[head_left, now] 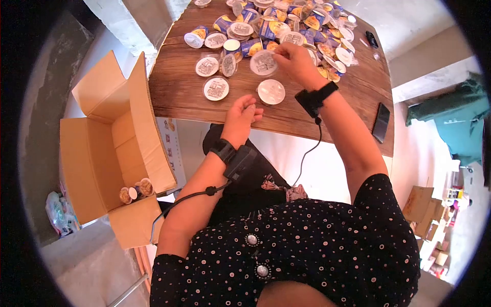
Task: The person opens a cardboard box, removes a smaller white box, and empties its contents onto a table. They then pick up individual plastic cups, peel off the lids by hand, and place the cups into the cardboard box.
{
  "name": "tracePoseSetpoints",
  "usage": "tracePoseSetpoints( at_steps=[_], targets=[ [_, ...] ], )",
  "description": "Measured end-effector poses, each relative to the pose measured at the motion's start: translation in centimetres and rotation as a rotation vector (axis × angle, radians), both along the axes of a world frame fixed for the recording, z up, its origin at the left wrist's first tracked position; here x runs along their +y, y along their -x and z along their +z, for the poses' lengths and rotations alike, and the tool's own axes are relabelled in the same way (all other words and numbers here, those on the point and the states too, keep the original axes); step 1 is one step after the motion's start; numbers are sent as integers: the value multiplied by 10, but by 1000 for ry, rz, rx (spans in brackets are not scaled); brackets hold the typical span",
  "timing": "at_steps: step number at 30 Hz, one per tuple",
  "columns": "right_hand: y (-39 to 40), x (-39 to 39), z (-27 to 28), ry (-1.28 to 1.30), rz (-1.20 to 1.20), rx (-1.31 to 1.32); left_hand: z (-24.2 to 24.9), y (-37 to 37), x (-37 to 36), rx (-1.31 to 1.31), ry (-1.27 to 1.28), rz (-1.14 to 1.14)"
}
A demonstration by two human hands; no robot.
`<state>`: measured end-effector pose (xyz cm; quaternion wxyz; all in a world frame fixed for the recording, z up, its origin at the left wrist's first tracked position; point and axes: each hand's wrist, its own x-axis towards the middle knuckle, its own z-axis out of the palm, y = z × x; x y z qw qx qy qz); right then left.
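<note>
My right hand (pixel 295 61) pinches the edge of a round, clear-lidded cup (pixel 264 63) with a printed label, above the wooden table. My left hand (pixel 243 116) is at the table's near edge, fingers apart and holding nothing. Just beyond its fingertips stands a white-lidded cup (pixel 271 92). To the left are two more cups with printed lids, one nearer (pixel 216 88) and one farther (pixel 207 66). A large heap of blue-and-yellow cups (pixel 276 28) covers the far part of the table.
An open cardboard box (pixel 97 158) stands left of the table, with several small cups (pixel 134 193) at its near end. A black phone (pixel 381 123) lies by the table's right edge. A cable (pixel 309 152) hangs from my right wrist. A black object (pixel 371 39) lies at the far right.
</note>
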<state>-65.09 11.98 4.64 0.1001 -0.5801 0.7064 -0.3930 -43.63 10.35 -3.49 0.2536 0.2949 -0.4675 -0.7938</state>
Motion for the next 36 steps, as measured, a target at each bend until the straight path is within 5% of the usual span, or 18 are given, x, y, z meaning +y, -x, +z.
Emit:
tracePoseSetpoints(
  at_steps=[6, 17, 36],
  targets=[
    [12, 34, -22, -20, -218, 109, 0, 1, 1, -8, 28, -8],
    [-33, 64, -19, 281, -44, 486, 7, 5, -3, 0, -13, 41],
    [-32, 77, -50, 317, -132, 329, 8, 41, -14, -186, 207, 7]
  ],
)
